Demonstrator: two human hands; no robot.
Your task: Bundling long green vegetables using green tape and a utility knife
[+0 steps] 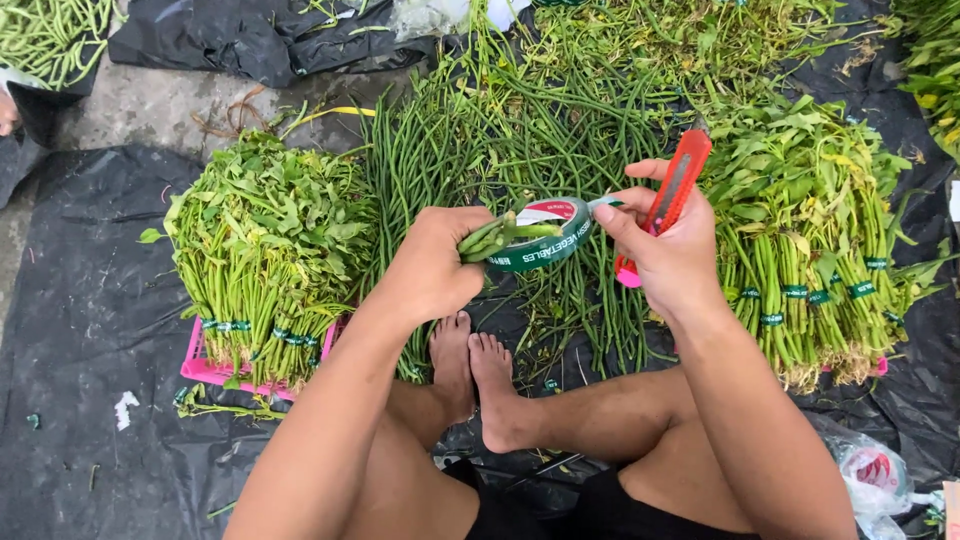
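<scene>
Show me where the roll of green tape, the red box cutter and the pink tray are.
roll of green tape (552, 243), head view, on the roll's green outer band.
red box cutter (676, 184), head view, on the middle of its red handle.
pink tray (203, 368), head view, on its rim under the left bundles.

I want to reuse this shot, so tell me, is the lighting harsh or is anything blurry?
Head view: soft, even daylight, no hard shadows; mild sheen on the black plastic sheet; the left hand, tape roll and right hand with the orange cutter look sharp; edges bend slightly from the wide lens.
</scene>
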